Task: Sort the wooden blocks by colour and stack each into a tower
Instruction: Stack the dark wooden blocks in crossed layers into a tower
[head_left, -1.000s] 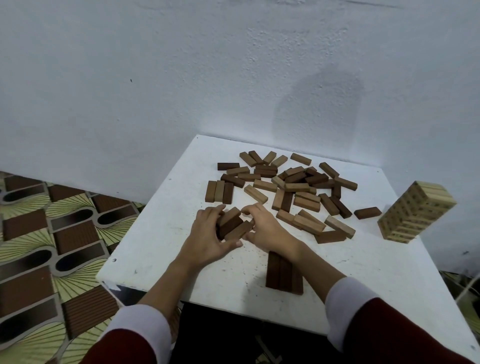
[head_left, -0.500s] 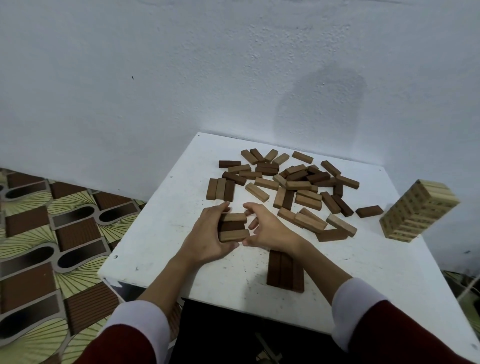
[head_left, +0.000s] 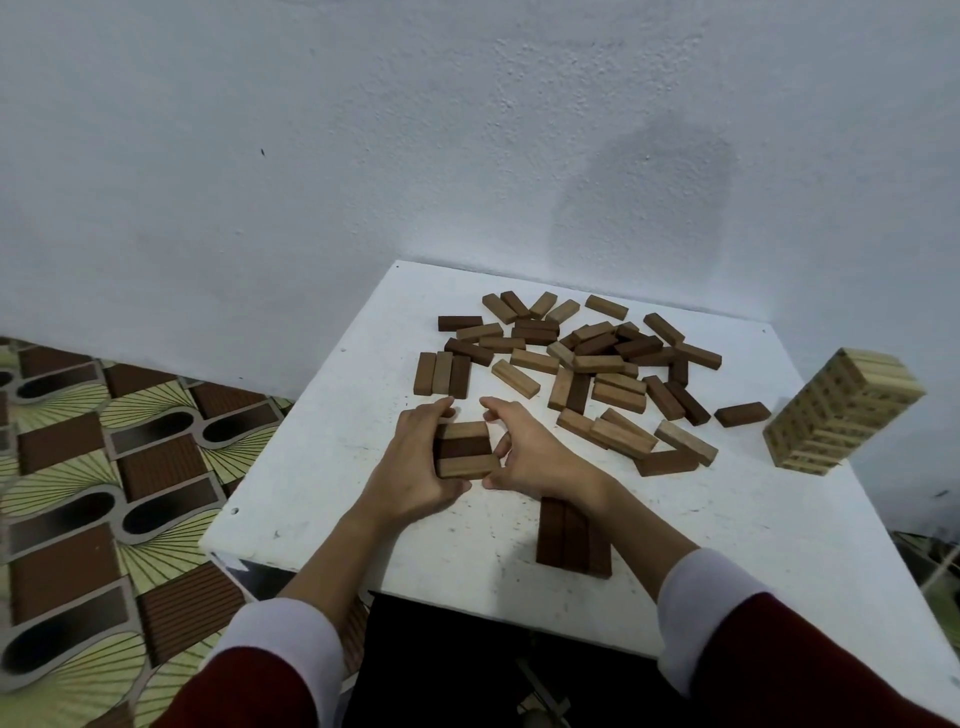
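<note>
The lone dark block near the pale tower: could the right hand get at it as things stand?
Probably yes. The lone dark block lies flat by itself on bare table, nothing on it. The right hand is at the three-block group; loose blocks lie between, low enough to pass over.

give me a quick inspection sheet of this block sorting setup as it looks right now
surface: white table, scuffed and speckled.
job's things: three-block row, light, dark, light, between the hands; dark block row at the near edge; loose pile of mixed brown blocks; pale tower already stacked at the right edge.
clutter: nothing seen.
hands: left hand grips the three-block row's left end; right hand sits at its right end, fingers curled, contact unclear.
cables: nothing seen for certain; a thin pale line at the far right edge is unclear.
surroundings: white wall behind; patterned floor on the left.
</note>
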